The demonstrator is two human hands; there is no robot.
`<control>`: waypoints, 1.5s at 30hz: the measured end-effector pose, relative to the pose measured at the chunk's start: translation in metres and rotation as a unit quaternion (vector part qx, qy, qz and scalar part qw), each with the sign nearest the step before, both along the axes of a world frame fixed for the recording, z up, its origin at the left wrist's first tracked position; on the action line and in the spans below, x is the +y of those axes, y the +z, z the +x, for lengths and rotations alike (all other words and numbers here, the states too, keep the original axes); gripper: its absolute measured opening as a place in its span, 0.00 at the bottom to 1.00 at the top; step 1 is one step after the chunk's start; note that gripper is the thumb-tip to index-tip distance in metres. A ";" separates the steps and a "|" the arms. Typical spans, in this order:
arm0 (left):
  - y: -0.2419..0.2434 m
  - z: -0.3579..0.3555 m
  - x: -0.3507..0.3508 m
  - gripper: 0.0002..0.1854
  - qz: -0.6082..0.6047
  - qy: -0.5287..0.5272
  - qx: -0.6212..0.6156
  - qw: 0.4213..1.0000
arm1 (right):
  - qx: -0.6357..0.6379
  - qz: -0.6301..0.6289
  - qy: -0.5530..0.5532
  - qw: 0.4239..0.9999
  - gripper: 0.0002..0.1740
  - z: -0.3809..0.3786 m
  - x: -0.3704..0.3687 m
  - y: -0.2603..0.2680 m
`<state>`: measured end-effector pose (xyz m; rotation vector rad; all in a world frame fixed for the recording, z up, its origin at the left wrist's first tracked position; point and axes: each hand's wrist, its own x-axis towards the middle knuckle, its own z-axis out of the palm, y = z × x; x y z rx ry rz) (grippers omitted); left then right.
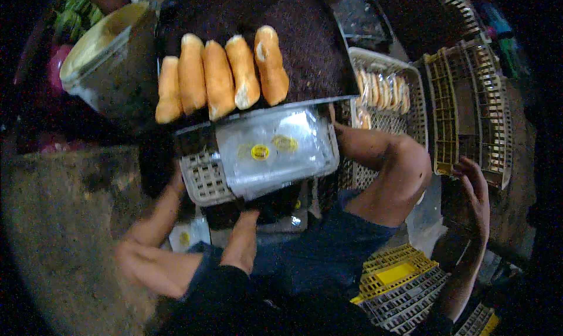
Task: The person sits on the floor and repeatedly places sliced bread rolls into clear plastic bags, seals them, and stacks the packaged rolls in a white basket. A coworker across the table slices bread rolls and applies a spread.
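My left forearm reaches toward a small beige plastic basket [206, 177], and its hand is hidden at the basket's near edge. Across the basket lies a stack of clear plastic bags [272, 169] with yellow printed marks. Just beyond, several baguette-like bread rolls [218, 81] lie side by side on a dark tray [312, 50]. Out at the right, my right hand [474, 182] has its fingers curved and apart, with nothing seen in them. Its fingertips are close to the near end of a brownish plastic crate [444, 166]; whether they touch it is unclear.
A beige crate [418, 89] at the right holds wrapped bread [382, 92]. A large pale bucket [101, 50] stands at upper left. Yellow and grey crates [400, 287] are at lower right. My bare knees flank the small basket. Another bag stack [189, 237] lies below it.
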<state>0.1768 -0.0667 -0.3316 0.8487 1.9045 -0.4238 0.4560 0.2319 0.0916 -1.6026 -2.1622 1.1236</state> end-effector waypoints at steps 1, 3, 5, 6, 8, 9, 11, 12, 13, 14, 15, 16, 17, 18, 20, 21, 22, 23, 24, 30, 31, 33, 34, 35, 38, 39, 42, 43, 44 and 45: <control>-0.004 -0.004 0.005 0.26 0.002 -0.017 -0.006 1.000 | 0.018 0.008 -0.025 1.000 0.21 0.001 -0.006 0.012; -0.004 -0.009 0.013 0.23 0.010 -0.060 -0.024 0.998 | 0.013 0.033 -0.020 0.999 0.20 -0.014 -0.013 0.031; 0.015 -0.007 0.017 0.20 0.020 -0.111 -0.048 0.992 | -0.055 0.075 0.003 0.996 0.19 -0.050 -0.012 0.038; 0.032 -0.004 0.018 0.19 0.026 -0.138 -0.060 0.988 | 0.039 0.055 0.046 0.997 0.18 -0.071 -0.016 0.032; 0.082 0.005 0.020 0.17 0.095 -0.191 -0.077 0.974 | 0.016 0.048 0.143 0.988 0.19 -0.121 -0.020 0.008; 0.114 0.010 0.020 0.16 0.141 -0.214 -0.071 0.964 | 0.022 0.080 0.255 0.963 0.21 -0.147 -0.029 -0.013; 0.184 0.011 0.012 0.11 0.255 -0.175 -0.035 0.951 | 0.079 -0.027 0.443 0.893 0.41 -0.194 -0.058 -0.059; 0.216 0.002 0.010 0.11 0.233 -0.167 -0.043 0.957 | -0.021 -0.003 0.540 0.842 0.55 -0.207 -0.074 -0.073; 0.246 -0.011 0.005 0.12 0.254 -0.127 0.001 0.959 | 0.008 -0.032 0.611 0.791 0.56 -0.220 -0.091 -0.090; 0.271 -0.032 -0.002 0.12 0.281 -0.011 0.036 0.959 | 0.061 -0.058 0.668 0.739 0.56 -0.229 -0.109 -0.103; 0.289 -0.064 -0.011 0.16 0.297 0.021 0.010 0.955 | 0.145 -0.034 0.664 0.733 0.48 -0.234 -0.123 -0.113; 0.306 -0.093 -0.020 0.20 0.370 0.098 -0.077 0.921 | 0.089 0.014 0.595 0.799 0.39 -0.239 -0.129 -0.119; 0.316 -0.114 -0.027 0.25 0.414 0.180 -0.121 0.884 | 0.083 0.065 0.540 0.835 0.30 -0.237 -0.132 -0.120; 0.319 -0.120 -0.033 0.27 0.429 0.179 -0.144 0.874 | 0.087 0.055 0.474 0.874 0.22 -0.233 -0.130 -0.119; 0.315 -0.129 -0.030 0.30 0.371 0.184 -0.146 0.898 | 0.168 0.099 0.400 0.895 0.11 -0.216 -0.112 -0.107; 0.307 -0.117 -0.022 0.29 0.439 0.172 -0.193 0.861 | 0.110 0.099 0.410 0.900 0.11 -0.205 -0.100 -0.100; 0.301 -0.110 -0.008 0.29 0.450 0.132 -0.161 0.868 | 0.145 0.174 0.409 0.884 0.12 -0.191 -0.089 -0.093; 0.292 -0.099 0.010 0.28 0.489 0.088 -0.139 0.857 | 0.154 0.240 0.395 0.873 0.14 -0.177 -0.080 -0.087; 0.282 -0.079 0.028 0.27 0.547 0.149 -0.034 0.823 | 0.207 0.207 0.311 0.904 0.13 -0.165 -0.069 -0.081; 0.245 -0.038 0.096 0.42 0.503 0.565 -0.322 0.569 | 0.256 0.178 0.109 0.944 0.14 -0.140 -0.052 -0.087; 0.246 -0.039 0.094 0.44 0.479 0.580 -0.366 0.548 | 0.241 0.127 0.187 0.944 0.17 -0.144 -0.053 -0.091; 0.250 -0.041 0.086 0.46 0.476 0.589 -0.397 0.519 | 0.254 -0.071 0.197 0.944 0.19 -0.157 -0.056 -0.101; 0.253 -0.040 0.080 0.46 0.501 0.586 -0.386 0.507 | 0.275 -0.099 0.138 0.946 0.20 -0.163 -0.056 -0.104; 0.256 -0.036 0.075 0.45 0.555 0.559 -0.383 0.482 | 0.320 -0.091 0.080 0.940 0.20 -0.172 -0.059 -0.108; 0.262 -0.009 0.065 0.40 0.545 0.309 -0.320 0.711 | 0.441 -0.036 -0.051 0.895 0.16 -0.205 -0.069 -0.112; 0.263 0.001 0.064 0.38 0.525 0.222 -0.268 0.777 | 0.477 -0.019 -0.098 0.873 0.15 -0.217 -0.074 -0.112; 0.267 0.003 0.059 0.48 0.596 0.328 -0.249 0.689 | 0.488 -0.035 -0.035 0.871 0.13 -0.236 -0.093 -0.111; 0.270 0.000 0.057 0.54 0.555 0.391 -0.288 0.675 | 0.472 -0.037 0.020 0.881 0.12 -0.236 -0.096 -0.109; 0.275 -0.007 0.047 0.65 0.423 0.430 -0.459 0.652 | 0.468 -0.084 0.043 0.879 0.11 -0.233 -0.097 -0.106; 0.282 -0.017 0.037 0.70 0.324 0.438 -0.577 0.608 | 0.473 -0.092 0.092 0.871 0.10 -0.227 -0.097 -0.102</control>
